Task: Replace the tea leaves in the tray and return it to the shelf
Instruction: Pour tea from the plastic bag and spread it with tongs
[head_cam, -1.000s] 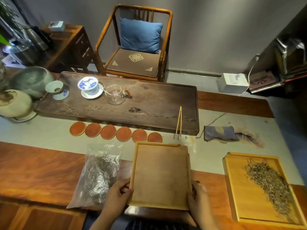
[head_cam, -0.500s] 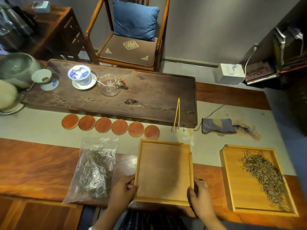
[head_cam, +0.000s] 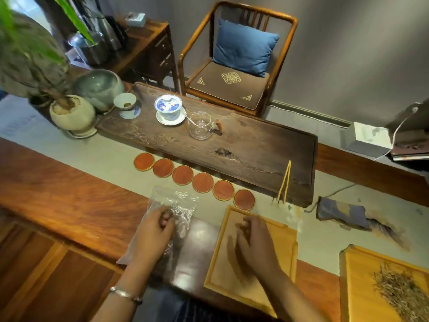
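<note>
Empty tray centre; tea bag left of it; tray with tea leaves right; coasters behind

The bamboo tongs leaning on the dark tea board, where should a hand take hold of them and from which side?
Pinch the bamboo tongs at the joined upper end, which rests up on the dark tea board. Come from above and from the right, where the board is bare. The two legs spread toward the table runner, so a low grip would squeeze them.

the near tray is pale matt wood; left of it a crinkled, glossy clear plastic bag. the table is polished reddish wood, with a matt cloth runner, a glass pitcher and a glazed porcelain lidded cup.
</note>
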Demonstrator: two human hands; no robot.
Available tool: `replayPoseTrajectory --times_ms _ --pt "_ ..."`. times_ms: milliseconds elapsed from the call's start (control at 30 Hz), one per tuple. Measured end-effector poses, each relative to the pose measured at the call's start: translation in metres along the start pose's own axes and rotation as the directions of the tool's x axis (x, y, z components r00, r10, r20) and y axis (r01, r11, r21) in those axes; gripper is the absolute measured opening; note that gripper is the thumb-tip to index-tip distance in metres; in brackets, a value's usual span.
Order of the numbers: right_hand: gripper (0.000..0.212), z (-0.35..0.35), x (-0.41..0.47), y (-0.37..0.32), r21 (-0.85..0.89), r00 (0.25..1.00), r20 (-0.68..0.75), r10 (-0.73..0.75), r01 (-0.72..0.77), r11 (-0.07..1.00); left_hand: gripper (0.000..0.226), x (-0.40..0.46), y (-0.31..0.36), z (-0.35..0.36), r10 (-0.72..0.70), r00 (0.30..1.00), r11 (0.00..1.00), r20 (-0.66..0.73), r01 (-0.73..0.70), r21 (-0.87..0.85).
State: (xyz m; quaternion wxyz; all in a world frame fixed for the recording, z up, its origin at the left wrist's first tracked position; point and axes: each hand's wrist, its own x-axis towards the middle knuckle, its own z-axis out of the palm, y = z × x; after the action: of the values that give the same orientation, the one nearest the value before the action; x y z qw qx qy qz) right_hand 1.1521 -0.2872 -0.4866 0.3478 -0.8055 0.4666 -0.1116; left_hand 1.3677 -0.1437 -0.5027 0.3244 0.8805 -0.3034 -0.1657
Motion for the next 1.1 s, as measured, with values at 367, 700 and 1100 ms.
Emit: replayPoseTrajectory --times_ms 367,700,1100 --pt "0.016 0.112 0.129 -0.086 -0.141 0.855 0.379 -0.354 0.432 0.891 0.096 0.03 -0.043 0.011 -0.204 0.975 0.969 0.082 0.19 0.158" --pt "0.013 0.143 0.143 -0.084 -0.096 0.859 0.42 -0.293 0.363 0.927 0.088 0.021 -0.069 0.036 -0.194 0.981 0.97 0.022 0.188 0.157" --pt "0.017 0.085 0.112 -0.097 0.275 0.841 0.484 -0.242 0.116 0.954 0.073 0.006 -0.049 0.013 -0.02 1.0 0.998 -0.012 0.02 -0.068"
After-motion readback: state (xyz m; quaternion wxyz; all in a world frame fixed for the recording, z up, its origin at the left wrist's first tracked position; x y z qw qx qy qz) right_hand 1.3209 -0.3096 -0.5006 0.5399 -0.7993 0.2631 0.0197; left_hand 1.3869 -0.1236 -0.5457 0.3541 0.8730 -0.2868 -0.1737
